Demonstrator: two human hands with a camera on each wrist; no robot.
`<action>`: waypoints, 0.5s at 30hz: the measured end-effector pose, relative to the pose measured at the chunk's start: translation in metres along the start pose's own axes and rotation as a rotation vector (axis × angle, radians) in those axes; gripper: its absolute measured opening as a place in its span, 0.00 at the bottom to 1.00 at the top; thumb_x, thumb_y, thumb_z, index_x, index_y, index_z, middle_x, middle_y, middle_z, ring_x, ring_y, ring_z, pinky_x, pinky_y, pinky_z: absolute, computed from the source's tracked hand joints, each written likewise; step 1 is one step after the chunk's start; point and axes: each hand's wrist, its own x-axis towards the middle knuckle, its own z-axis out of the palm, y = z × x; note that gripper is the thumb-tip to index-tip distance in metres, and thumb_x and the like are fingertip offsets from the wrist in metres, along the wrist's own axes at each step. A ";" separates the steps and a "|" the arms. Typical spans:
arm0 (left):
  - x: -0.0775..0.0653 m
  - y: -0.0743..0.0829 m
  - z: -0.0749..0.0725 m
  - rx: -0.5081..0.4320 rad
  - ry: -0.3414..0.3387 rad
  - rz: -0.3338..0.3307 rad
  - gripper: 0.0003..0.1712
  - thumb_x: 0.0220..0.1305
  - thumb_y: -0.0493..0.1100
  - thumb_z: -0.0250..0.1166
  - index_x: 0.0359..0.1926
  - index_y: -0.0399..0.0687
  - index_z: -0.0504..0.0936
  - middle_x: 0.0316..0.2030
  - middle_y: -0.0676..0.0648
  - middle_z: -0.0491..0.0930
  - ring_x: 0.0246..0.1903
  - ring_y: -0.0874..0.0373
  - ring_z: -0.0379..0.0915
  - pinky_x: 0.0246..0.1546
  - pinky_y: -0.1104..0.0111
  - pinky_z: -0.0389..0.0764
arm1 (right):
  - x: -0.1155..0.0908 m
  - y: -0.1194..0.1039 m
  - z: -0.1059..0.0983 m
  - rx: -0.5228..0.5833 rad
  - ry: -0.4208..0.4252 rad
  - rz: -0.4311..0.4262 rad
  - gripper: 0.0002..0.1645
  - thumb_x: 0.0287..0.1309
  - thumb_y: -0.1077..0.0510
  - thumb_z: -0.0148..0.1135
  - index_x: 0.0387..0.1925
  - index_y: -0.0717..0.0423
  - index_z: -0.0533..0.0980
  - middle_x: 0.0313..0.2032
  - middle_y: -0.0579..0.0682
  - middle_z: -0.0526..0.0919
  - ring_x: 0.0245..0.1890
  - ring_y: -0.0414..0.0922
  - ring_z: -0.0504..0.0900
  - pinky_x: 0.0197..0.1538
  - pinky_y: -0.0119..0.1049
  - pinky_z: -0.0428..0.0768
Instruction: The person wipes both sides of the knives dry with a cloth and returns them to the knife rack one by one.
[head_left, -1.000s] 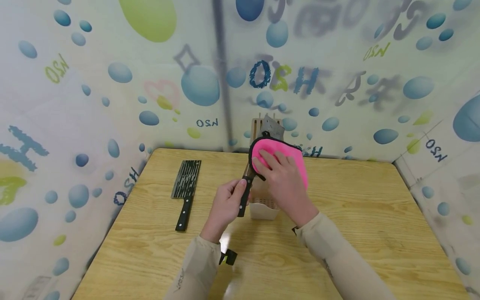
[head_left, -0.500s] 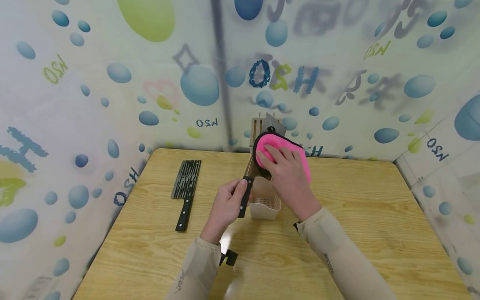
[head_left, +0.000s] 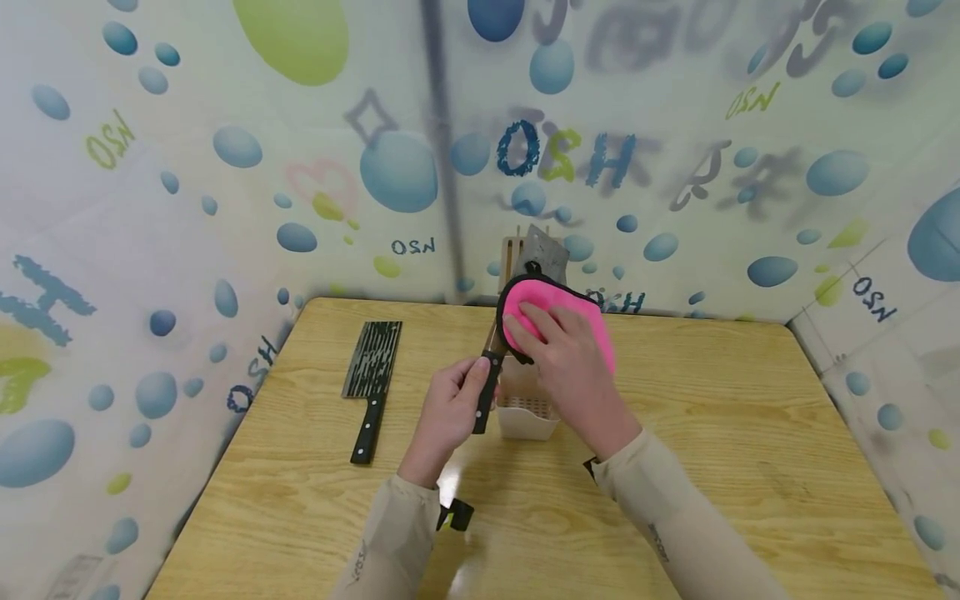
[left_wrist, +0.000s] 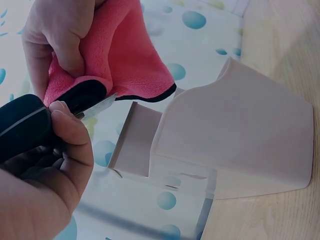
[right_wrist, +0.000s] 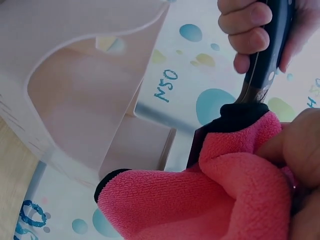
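Gripping the knife handle [head_left: 488, 387] is the left hand [head_left: 448, 406]; the right hand [head_left: 576, 360] is clamping pink cloth [head_left: 543, 292] over the blade [head_left: 545, 252], risking cuts if the cloth is slipping.

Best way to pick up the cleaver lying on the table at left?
Probably by its black handle, coming from the near side: the handle points back toward the camera, while the broad, striped blade lies flat at the far end, jutting left of the handle's line.
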 end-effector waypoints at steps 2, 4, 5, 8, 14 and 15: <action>0.000 -0.001 0.000 -0.003 0.004 -0.002 0.23 0.83 0.46 0.50 0.37 0.34 0.83 0.26 0.40 0.79 0.24 0.52 0.74 0.25 0.68 0.75 | -0.002 -0.002 -0.001 0.011 -0.006 0.004 0.34 0.53 0.78 0.64 0.61 0.55 0.82 0.59 0.59 0.83 0.54 0.60 0.79 0.58 0.53 0.78; 0.001 0.000 0.000 -0.009 0.008 -0.004 0.23 0.83 0.46 0.50 0.37 0.35 0.83 0.26 0.37 0.79 0.24 0.49 0.75 0.25 0.68 0.75 | -0.004 -0.003 -0.002 0.011 -0.021 0.008 0.34 0.54 0.78 0.63 0.62 0.55 0.81 0.60 0.59 0.82 0.55 0.60 0.78 0.59 0.53 0.78; 0.001 0.000 0.000 -0.012 0.010 -0.007 0.23 0.83 0.46 0.50 0.36 0.35 0.83 0.26 0.37 0.79 0.25 0.45 0.76 0.25 0.69 0.75 | -0.005 -0.004 -0.002 0.007 -0.031 0.010 0.35 0.54 0.78 0.62 0.62 0.54 0.81 0.60 0.59 0.82 0.55 0.60 0.78 0.59 0.53 0.78; 0.001 0.000 0.001 -0.027 0.016 -0.018 0.23 0.83 0.45 0.50 0.35 0.34 0.82 0.25 0.39 0.79 0.24 0.46 0.75 0.24 0.69 0.75 | -0.007 -0.005 -0.003 0.004 -0.058 0.009 0.35 0.55 0.78 0.60 0.63 0.54 0.81 0.62 0.59 0.81 0.55 0.60 0.78 0.60 0.54 0.78; 0.002 0.001 0.000 -0.036 0.017 -0.021 0.23 0.83 0.46 0.50 0.37 0.34 0.82 0.25 0.46 0.78 0.25 0.47 0.75 0.26 0.69 0.76 | -0.011 -0.006 -0.005 -0.002 -0.055 -0.022 0.33 0.56 0.78 0.59 0.61 0.55 0.82 0.61 0.60 0.81 0.56 0.60 0.78 0.60 0.54 0.78; 0.003 0.001 0.000 -0.038 0.016 -0.023 0.23 0.83 0.47 0.50 0.38 0.34 0.82 0.25 0.46 0.78 0.25 0.47 0.75 0.26 0.69 0.76 | -0.011 -0.006 -0.005 -0.005 -0.050 -0.029 0.32 0.57 0.78 0.60 0.61 0.55 0.82 0.60 0.60 0.82 0.56 0.60 0.78 0.60 0.54 0.78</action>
